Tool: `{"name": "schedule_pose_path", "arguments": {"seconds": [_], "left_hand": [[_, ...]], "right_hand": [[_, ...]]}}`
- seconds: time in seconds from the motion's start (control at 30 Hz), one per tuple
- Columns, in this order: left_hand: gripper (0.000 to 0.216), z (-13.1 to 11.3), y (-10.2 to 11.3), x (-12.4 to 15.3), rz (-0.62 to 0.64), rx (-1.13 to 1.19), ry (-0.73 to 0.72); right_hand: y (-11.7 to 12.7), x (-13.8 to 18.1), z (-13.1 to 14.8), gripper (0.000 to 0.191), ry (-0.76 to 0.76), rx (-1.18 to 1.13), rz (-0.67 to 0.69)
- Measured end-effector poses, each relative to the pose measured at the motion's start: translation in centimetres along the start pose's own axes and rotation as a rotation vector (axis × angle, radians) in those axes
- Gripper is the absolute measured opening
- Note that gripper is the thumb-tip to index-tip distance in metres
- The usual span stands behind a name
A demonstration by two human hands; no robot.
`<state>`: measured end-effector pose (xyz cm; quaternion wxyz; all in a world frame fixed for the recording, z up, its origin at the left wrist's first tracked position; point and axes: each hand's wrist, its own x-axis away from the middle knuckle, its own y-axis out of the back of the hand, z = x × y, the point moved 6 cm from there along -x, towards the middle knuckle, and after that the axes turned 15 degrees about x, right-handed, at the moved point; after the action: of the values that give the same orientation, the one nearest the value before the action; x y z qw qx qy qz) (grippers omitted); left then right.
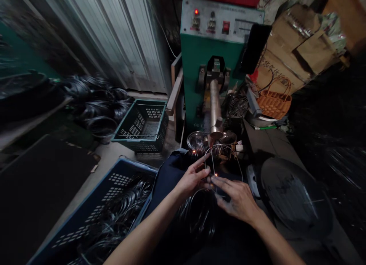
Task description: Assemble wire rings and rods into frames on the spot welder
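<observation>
My left hand (192, 180) and my right hand (238, 198) meet in front of a green welding machine (200, 55). Both pinch a thin wire ring piece (213, 162) held up under the machine's steel rod (215, 105). Small orange sparks glow at my fingertips and near the rod's tip. A bundle of wire rings (197, 215) lies on dark cloth over my lap, below my hands.
A blue crate (94, 204) holding several wire rings sits at lower left, a green crate (143, 124) behind it. Black rings are piled at far left (94, 97). A small fan (237, 105), a wicker basket (274, 101), cardboard boxes (297, 44) and a round dark lid (294, 196) stand to the right.
</observation>
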<state>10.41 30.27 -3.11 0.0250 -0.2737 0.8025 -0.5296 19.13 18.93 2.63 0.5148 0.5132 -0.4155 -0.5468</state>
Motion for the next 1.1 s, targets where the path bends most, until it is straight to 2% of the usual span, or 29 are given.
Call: {"name": "schedule_pose_path", "arguments": {"seconds": [0.1, 0.27, 0.43, 0.57, 0.8, 0.93, 1.1], "left_hand": [[0.073, -1.3, 0.5, -1.5, -0.064, -0.062, -0.04], [0.06, -5.9, 0.7, -6.4, -0.152, -0.131, -0.17], [0.053, -8.7, 0.3, -9.2, -0.137, -0.182, -0.236], [0.062, -9.4, 1.1, -10.4, -0.152, -0.174, -0.26], [0.059, -9.8, 1.7, -11.4, -0.146, -0.174, -0.271], [0.058, -9.9, 1.2, -11.4, -0.157, -0.189, -0.277], [0.059, -9.4, 1.4, -9.9, -0.133, -0.213, -0.274]], "right_hand": [[-0.3, -1.2, -1.3, 0.05, -0.016, 0.01, -0.071], [0.2, -5.2, -5.5, 0.02, -0.099, 0.068, -0.26], [0.9, -8.1, -7.4, 0.019, -0.061, -0.043, -0.378], [1.0, -9.1, -7.7, 0.017, -0.066, -0.032, -0.354], [0.1, -10.2, -8.6, 0.014, -0.098, -0.075, -0.311], [0.1, -10.3, -8.7, 0.014, -0.138, -0.075, -0.298], [0.6, -8.6, -7.1, 0.017, -0.079, -0.031, -0.31]]}}
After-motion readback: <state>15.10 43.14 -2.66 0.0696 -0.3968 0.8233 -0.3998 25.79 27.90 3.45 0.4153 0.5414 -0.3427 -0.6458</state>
